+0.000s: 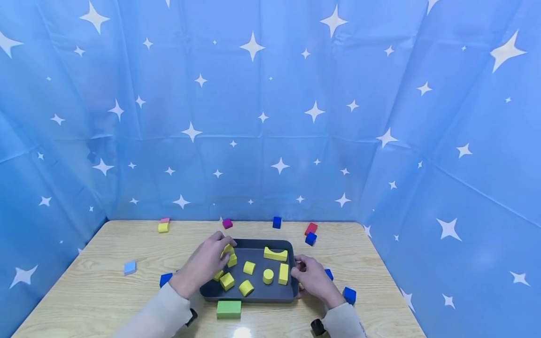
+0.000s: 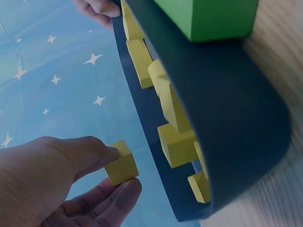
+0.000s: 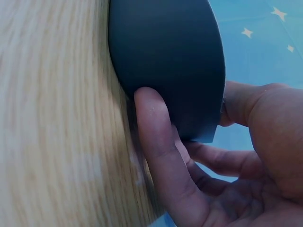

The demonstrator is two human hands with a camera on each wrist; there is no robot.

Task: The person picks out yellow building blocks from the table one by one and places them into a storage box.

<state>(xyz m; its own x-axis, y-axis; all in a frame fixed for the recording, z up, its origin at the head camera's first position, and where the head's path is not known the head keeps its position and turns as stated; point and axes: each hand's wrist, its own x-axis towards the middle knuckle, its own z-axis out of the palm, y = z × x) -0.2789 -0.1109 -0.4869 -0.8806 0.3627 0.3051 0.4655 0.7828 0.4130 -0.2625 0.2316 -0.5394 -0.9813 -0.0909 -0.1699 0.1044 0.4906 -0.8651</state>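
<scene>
A dark grey tray [image 1: 264,243] with several yellow blocks in it stands on the table. My left hand [image 1: 204,263] is over the tray's left side. In the left wrist view, it pinches a small yellow block [image 2: 121,165] between thumb and fingers, above the rim. At the tray's right end, my right hand [image 1: 314,279] grips the wall. The right wrist view shows its thumb [image 3: 236,104] at the rim and a finger [image 3: 154,118] low against the outer side. Inside the tray are a yellow arch [image 1: 275,254], a yellow cylinder [image 1: 268,276] and other yellow pieces.
A green block [image 1: 229,310] lies against the tray's front. Blue blocks [image 1: 349,295] are scattered on both sides. Along the table's back edge are a yellow piece [image 1: 163,227], a magenta block [image 1: 227,224] and a red one [image 1: 311,228]. A starry blue curtain [image 1: 253,117] surrounds the table.
</scene>
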